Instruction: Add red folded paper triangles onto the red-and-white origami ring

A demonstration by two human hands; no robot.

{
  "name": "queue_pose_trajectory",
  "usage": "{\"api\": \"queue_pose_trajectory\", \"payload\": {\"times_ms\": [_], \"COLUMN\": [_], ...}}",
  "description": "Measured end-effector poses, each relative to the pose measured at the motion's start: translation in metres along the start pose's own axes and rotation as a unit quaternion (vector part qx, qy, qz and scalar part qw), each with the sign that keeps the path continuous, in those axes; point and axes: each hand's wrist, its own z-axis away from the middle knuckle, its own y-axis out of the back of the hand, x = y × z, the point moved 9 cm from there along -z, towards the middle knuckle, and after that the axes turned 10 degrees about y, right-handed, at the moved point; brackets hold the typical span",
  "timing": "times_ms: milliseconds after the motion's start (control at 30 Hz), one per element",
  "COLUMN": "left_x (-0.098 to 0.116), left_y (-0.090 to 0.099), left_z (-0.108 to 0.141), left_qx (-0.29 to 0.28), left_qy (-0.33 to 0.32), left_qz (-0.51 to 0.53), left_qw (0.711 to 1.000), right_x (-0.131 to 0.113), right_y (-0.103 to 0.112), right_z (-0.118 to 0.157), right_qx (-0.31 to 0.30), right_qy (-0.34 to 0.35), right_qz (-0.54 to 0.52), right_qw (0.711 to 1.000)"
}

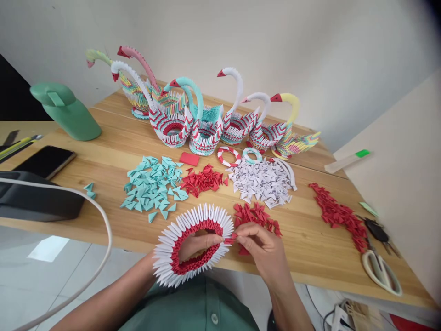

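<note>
The ring (pixel 177 250), red on the inside with a fringe of white points, is held tilted over the near edge of the table (pixel 292 257), in front of the green shirt (pixel 188 305). The left hand (pixel 198 244) carries it: the thumb lies through the hole, gripping the right side, while the other fingers are mostly hidden behind the wall. The right hand (pixel 263 248) pinches a small red piece (pixel 230 238) between thumb and forefinger at that same side, just short of the red pile (pixel 253 215).

The ring looks to be folded paper, so it should be very light, dry and not slippery. Each fold is probably stiff for its size, but the whole is likely to flex and gape where rows meet (no glue shows, so friction may be all that binds it). The white tips look easiest to crush or tug loose. The red inner band seems the best hold, with a thumb inside and fingers spread behind, pressing gently. The red piece is best pinched flat by its sides.
</note>
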Motion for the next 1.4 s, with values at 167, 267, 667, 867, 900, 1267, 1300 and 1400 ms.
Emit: {"api": "queue_pose_trajectory", "payload": {"times_ms": [167,267,667,867,900,1267,1300,1400], "left_x": [0.004,0.001,0.003,-0.009,-0.011,-0.017,-0.018,-0.019], "left_y": [-0.007,-0.006,-0.008,0.0,0.001,0.008,0.009,0.012], "left_z": [-0.001,-0.001,-0.004,-0.005,-0.006,-0.009,-0.008,-0.005], "left_qx": [-0.038,-0.035,-0.046,-0.018,-0.012,0.024,0.026,0.055], "left_qy": [-0.012,-0.007,-0.004,0.038,0.04,0.033,0.035,0.056], "left_qz": [0.035,0.036,0.047,0.076,0.078,0.098,0.097,0.083], "left_qw": [0.999,0.999,0.998,0.996,0.996,0.994,0.994,0.993], "right_x": [0.002,0.006,0.004,-0.006,-0.006,-0.007,-0.007,-0.007], "right_y": [-0.003,-0.007,-0.017,-0.024,-0.026,-0.028,-0.029,-0.032], "right_z": [0.006,0.008,0.008,0.005,0.004,-0.002,-0.003,-0.003], "right_qx": [0.026,0.022,-0.074,-0.079,-0.079,-0.089,-0.087,-0.069], "right_qy": [0.013,-0.008,-0.188,-0.19,-0.19,-0.169,-0.166,-0.156], "right_qz": [-0.032,-0.049,-0.068,-0.022,-0.023,-0.028,-0.031,-0.041], "right_qw": [0.999,0.999,0.977,0.978,0.978,0.981,0.982,0.985]}}
